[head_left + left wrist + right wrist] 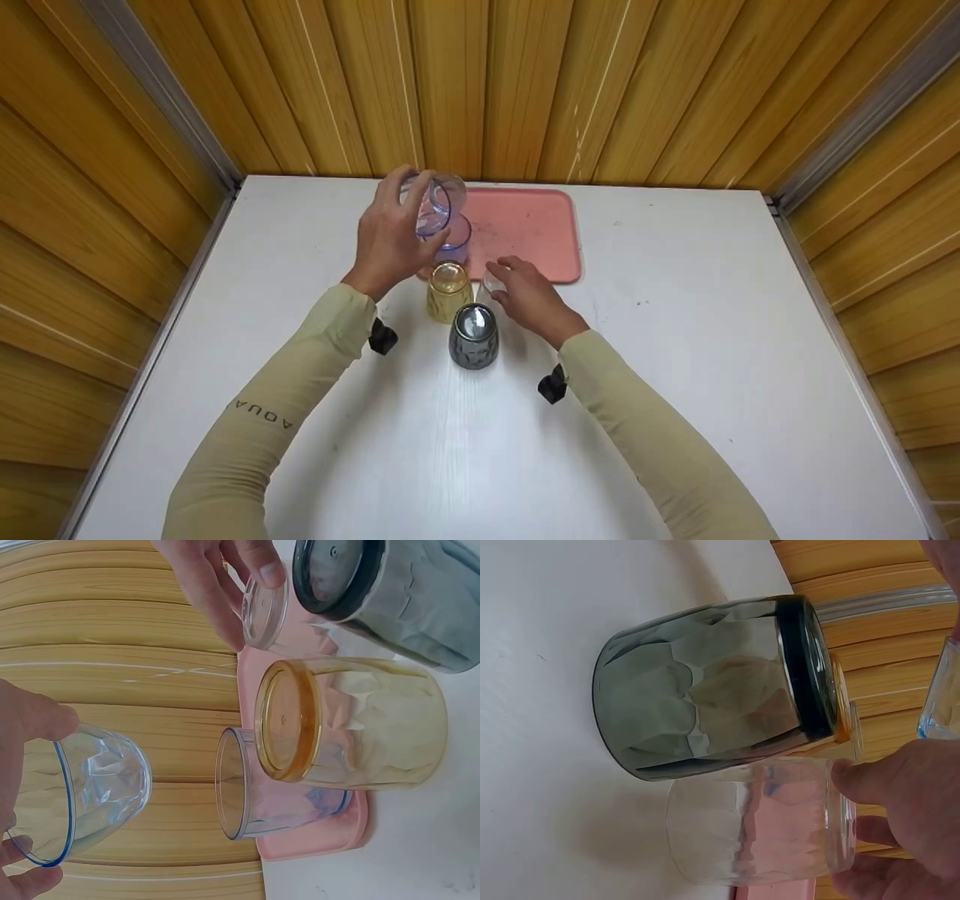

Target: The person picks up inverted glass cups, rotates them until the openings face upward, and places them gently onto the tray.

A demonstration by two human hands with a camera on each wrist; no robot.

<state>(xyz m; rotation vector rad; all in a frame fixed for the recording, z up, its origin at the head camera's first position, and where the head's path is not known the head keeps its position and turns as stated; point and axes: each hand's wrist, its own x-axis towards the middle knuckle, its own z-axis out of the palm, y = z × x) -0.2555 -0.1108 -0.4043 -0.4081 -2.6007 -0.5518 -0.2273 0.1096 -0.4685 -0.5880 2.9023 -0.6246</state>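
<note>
Head view. The left hand (390,238) grips the blue-rimmed glass (433,210), thumb on one side and fingers on the other, above the far-left part of a pink tray (536,236). Just below lies the standing glass (453,253), also blue-rimmed, mouth up on the tray; the left hand is the nearer to it. The right hand (531,298) pinches the base of an inverted clear glass (492,282), beside the tray's near edge. An amber glass (449,296) and a smoky glass (474,337) are inverted on the white table (675,375). Count: five glasses (two blue-rimmed, one clear, one amber, one smoky) and one tray.

Left wrist view, turned so that upward lies toward the left. The blue-rimmed glass is mouth up, its long axis slightly tilted, its base directed toward the standing glass and apart from it. All five glasses appear, one of each colour besides the blue-rimmed pair.

Right wrist view. The thumb and fingers of the right hand close about the clear glass's base; its long axis runs nearly upright, mouth down. Whether its rim touches the table cannot be told. One smoky glass stands just beside it.
</note>
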